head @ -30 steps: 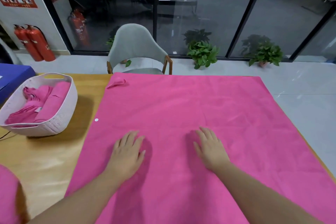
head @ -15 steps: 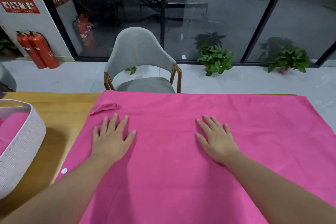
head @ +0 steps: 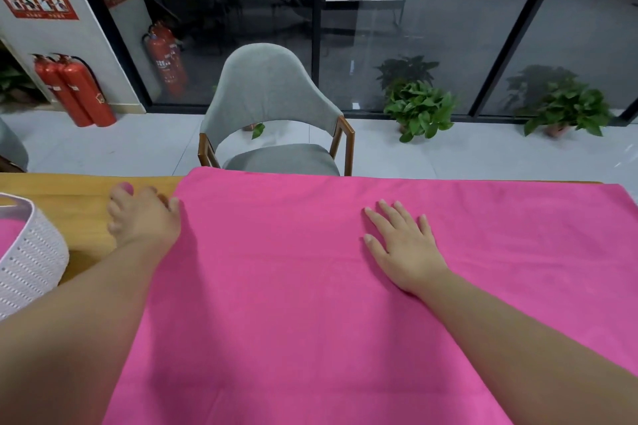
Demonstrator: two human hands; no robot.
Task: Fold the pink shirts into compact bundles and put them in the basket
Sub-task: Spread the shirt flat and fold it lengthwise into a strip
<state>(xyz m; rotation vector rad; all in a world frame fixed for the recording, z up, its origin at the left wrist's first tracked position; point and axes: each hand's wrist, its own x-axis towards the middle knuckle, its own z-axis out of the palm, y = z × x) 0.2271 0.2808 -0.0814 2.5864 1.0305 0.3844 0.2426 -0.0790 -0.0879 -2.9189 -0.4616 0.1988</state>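
Observation:
A large pink shirt lies spread flat over the wooden table. My left hand is at the shirt's far left corner, out over the bare wood. Its fingers curl round a small pink flap of that corner, though the hand is blurred. My right hand lies flat on the shirt near the far edge with its fingers spread. The white perforated basket stands at the left edge of the view, cut off, with pink fabric showing inside.
A grey chair with wooden arms is pushed up to the far side of the table. Beyond it are a glass wall, potted plants and red fire extinguishers on the floor.
Both hands slid away from me across the shirt to its far edge. My left hand moved left to the folded corner flap and curled round it. The view shifted right, cutting off the basket.

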